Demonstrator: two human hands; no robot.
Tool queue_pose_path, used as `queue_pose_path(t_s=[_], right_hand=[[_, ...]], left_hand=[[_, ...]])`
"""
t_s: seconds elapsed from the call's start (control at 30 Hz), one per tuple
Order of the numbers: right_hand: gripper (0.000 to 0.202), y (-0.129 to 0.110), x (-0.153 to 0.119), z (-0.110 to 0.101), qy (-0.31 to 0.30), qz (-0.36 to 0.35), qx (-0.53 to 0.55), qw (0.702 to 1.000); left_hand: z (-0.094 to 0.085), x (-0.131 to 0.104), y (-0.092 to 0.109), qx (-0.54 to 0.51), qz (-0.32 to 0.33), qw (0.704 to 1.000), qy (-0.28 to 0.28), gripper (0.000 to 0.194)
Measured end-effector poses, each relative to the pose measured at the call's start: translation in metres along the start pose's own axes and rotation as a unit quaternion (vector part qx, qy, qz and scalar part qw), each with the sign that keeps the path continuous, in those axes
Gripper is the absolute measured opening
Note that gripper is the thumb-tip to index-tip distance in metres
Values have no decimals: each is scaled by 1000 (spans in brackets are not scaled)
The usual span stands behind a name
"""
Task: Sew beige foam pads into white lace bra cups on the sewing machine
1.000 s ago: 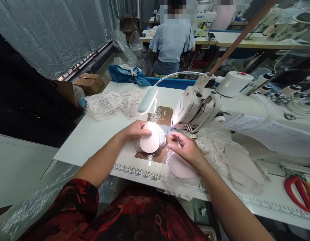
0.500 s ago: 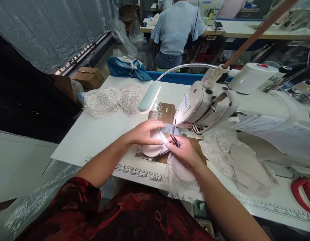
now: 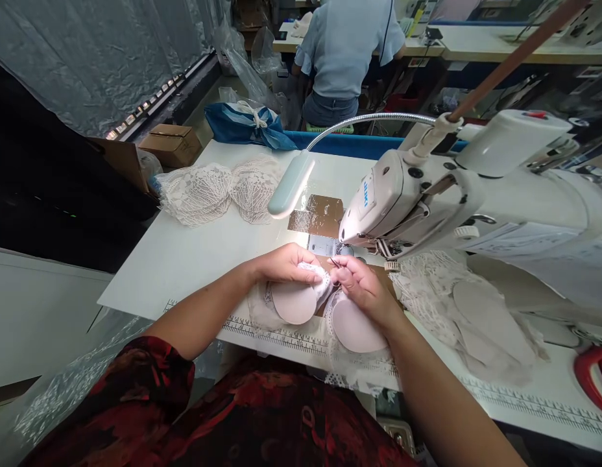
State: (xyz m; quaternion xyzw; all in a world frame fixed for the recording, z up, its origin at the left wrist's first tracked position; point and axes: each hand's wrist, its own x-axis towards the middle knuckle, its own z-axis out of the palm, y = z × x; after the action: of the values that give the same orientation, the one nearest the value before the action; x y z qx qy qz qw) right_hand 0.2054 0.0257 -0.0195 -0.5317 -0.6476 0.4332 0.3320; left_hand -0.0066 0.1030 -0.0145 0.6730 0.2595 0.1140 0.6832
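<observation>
A white lace piece with two smooth pale cups (image 3: 295,302) hangs over the front edge of the sewing table. My left hand (image 3: 292,263) pinches its lace edge beside the left cup. My right hand (image 3: 358,280) is closed at the middle of the piece, above the right cup (image 3: 358,325), and small dark snips (image 3: 334,262) poke out between its fingers. Both hands nearly touch, just in front of the sewing machine's needle area (image 3: 340,246). The snips are mostly hidden by the fingers.
The sewing machine (image 3: 379,191) stands at the right behind my hands, with a lamp (image 3: 291,185) beside it. Lace cups (image 3: 196,193) lie at the back left, more lace pieces (image 3: 471,311) at the right. A red-handled object (image 3: 593,379) is far right. A person (image 3: 342,58) sits beyond.
My left hand has closed on the lace and its cup now hangs lower and faces up. The snips in my right hand have turned and show less. The view has shifted slightly.
</observation>
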Motion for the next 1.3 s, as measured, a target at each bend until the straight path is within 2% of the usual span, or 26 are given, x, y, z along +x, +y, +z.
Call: queue_pose_path(t_s=[0.13,0.27,0.43,0.73,1.0,1.3], right_hand=[[44,4,-2,-7,-9,27,35,999],[38,0,-1,-8,-21,13,40,999],[30,-6,1,-3,-45,3,41,998],[17,-4,1,4,-17,-44,34,998],[21,7,2,-1,-33,-21,31,999],[18,-10,4,8,-17,-43,-7,999]], left_hand=[[2,0,1,-41,-9,999,-6,24],[3,0,-1,-55,-18,998,2,27],[1,1,-4,-23,-18,1000,-2,33],[3,-1,4,-14,-31,999,-2,36],[0,-1,1,-12,-20,999,-28,39],[1,1,-1,-7,-25,999,-42,43]])
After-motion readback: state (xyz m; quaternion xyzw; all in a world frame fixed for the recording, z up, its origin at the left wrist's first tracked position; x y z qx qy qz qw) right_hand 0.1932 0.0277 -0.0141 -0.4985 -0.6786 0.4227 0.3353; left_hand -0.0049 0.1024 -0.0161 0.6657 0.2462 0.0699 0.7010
